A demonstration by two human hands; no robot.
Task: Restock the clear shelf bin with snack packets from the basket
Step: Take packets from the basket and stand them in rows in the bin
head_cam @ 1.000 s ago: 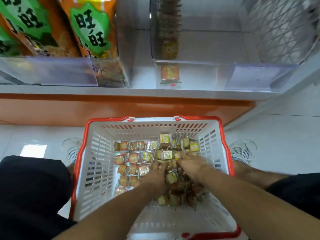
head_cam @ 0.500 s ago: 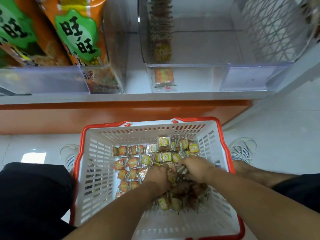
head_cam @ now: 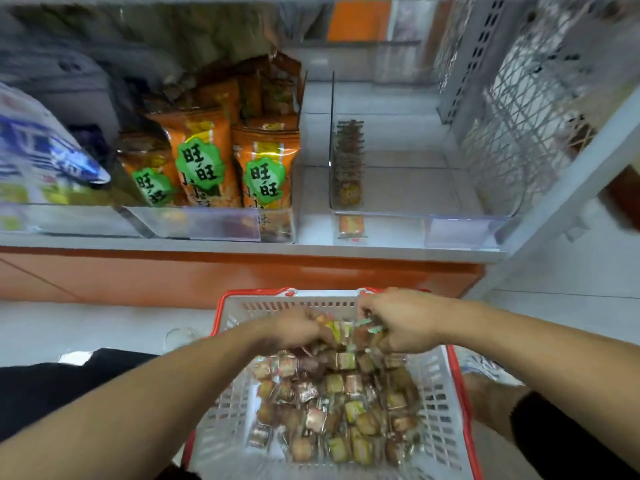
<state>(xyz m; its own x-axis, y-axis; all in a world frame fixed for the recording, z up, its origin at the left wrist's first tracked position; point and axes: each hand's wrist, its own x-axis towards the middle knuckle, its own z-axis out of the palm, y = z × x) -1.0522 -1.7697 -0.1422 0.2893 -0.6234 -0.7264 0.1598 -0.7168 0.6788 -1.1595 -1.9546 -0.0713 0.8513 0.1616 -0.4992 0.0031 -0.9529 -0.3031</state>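
A white basket with a red rim point(head_cam: 228, 306) sits on the floor below me, holding several small orange and green snack packets point(head_cam: 332, 403). My left hand point(head_cam: 294, 329) and my right hand point(head_cam: 403, 320) are raised above the basket's far end, both closed around one bunch of snack packets point(head_cam: 349, 332) held between them. The clear shelf bin point(head_cam: 408, 216) stands on the lowest shelf ahead, with one row of packets point(head_cam: 348, 164) along its left wall and one packet point(head_cam: 351, 226) stuck on its front.
Large orange snack bags point(head_cam: 204, 157) fill the clear bin to the left. A white wire mesh panel point(head_cam: 512, 140) closes the shelf's right side. An orange kick board point(head_cam: 207, 278) runs under the shelf. My knees and shoes flank the basket.
Both hands closed on a bunch of packets down in the basket and lifted it up toward the basket's far rim. The camera tilted up, showing more of the shelf.
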